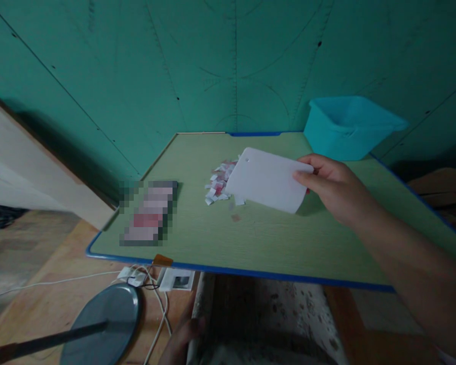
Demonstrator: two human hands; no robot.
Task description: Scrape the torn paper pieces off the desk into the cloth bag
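Observation:
My right hand (329, 180) pinches the right end of a thin white plastic board (268, 177) between thumb and fingers. The board has rounded corners and a small hole near its upper left corner, and it is tilted over the table. Its left edge meets a pile of small white and reddish paper scraps (217, 185), hiding part of the pile. A reddish scrap (236, 218) lies apart from the rest, nearer to me. Low in the picture, my left hand (184, 332) hangs below the table edge, dark and blurred, so its fingers cannot be made out.
A turquoise plastic bin (349, 129) stands at the table's back right corner. On the left of the green table (197, 243) lies a pixelated, phone-like object (148, 215). Below are a round stand base (102, 324), white cables (161, 309) and a small white box (177, 279).

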